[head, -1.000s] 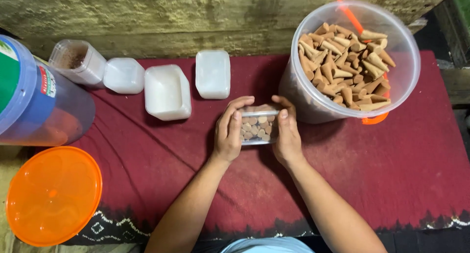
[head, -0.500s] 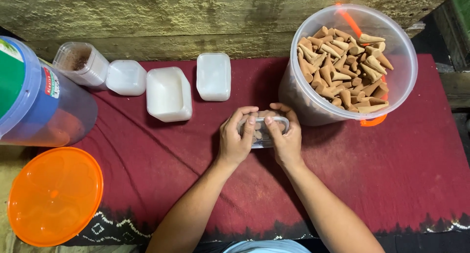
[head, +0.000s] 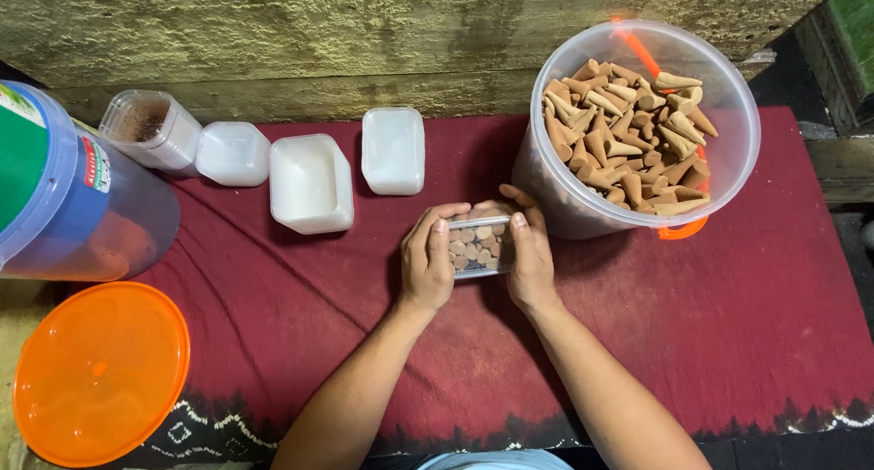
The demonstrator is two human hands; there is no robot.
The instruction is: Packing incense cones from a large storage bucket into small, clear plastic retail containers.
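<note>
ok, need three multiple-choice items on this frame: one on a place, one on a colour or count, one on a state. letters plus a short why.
1. Where does the large clear bucket of cones stand?
A. on the far right part of the red cloth
B. by the orange lid
C. in the near left corner

2. What colour is the round lid lying at the near left?
A. white
B. orange
C. green

3. How is the small clear box held?
A. it lies alone on the cloth
B. one hand lifts it
C. both hands grip it, one at each end

Key: 1 A, the bucket sits right of the hands on the red cloth. 2 B, the lid is plain orange. 3 C, the left hand and right hand close their fingers around the box's two ends.
</note>
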